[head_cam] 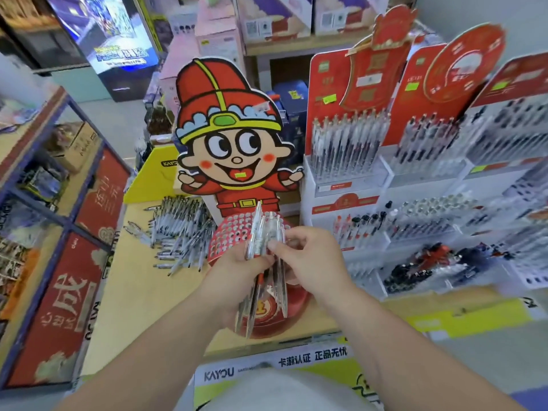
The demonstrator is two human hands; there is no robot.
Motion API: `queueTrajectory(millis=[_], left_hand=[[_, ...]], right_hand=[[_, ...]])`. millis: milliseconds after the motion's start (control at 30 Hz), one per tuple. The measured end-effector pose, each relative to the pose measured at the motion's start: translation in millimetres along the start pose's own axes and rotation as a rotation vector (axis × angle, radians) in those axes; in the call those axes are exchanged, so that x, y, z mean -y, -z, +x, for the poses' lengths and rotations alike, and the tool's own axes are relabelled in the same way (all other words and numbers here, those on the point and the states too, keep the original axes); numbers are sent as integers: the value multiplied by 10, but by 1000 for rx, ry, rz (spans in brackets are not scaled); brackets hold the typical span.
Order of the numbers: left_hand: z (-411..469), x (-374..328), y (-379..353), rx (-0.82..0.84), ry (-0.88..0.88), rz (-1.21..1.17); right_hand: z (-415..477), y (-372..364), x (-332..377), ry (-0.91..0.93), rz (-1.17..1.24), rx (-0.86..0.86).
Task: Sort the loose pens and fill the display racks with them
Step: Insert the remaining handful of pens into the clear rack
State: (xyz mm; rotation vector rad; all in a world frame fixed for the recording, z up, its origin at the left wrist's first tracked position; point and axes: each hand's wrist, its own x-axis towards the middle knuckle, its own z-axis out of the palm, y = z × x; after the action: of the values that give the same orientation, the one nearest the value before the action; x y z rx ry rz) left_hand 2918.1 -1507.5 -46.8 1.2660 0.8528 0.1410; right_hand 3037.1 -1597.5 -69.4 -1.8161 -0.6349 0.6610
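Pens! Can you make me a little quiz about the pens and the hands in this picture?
1. True or false: the left hand grips a bunch of clear pens.
2. Where is the pile of loose pens? A) left of the round red rack  B) on the floor  C) in a blue bucket
3. Fill the gap: the right hand pinches near the top of the ____.

Key: 1 true; 2 A; 3 bunch of clear pens.
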Motion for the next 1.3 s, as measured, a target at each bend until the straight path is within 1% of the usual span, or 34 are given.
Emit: queueTrajectory(millis=[100,267,367,467,567,667,767,967,1067,1167,1300], left_hand=[[74,-33,18,47,-20,-37],[206,-38,45,142,-22,-82],[258,-66,74,172,-14,-107],[280,-103,73,192,-14,-136],[297,-181,43,213,-10,-165],[331,-267,-21,173,-23,-207],[379,-325,-134,120,-34,-233],[417,-371,-357,-24,-17,-313],[432,-371,-455,-107,-16,-357],[460,-374,-554,-175,-33,-405],[454,-413,-672,-198,-35,-452]], right_hand=[[-4,58,103,-54,29,-38],[68,106,159,-101,-18,-90],[81,189,240,-140,38,-99],[66,368,345,-144,164,-138],[120,592,485,-84,194,-230],[224,833,636,31,200,-321],[338,1067,732,150,187,-365],[623,1413,710,257,107,-411],[789,1475,684,292,77,-373],[957,1473,674,366,-46,-338],[1098,1421,674,440,-202,-304]])
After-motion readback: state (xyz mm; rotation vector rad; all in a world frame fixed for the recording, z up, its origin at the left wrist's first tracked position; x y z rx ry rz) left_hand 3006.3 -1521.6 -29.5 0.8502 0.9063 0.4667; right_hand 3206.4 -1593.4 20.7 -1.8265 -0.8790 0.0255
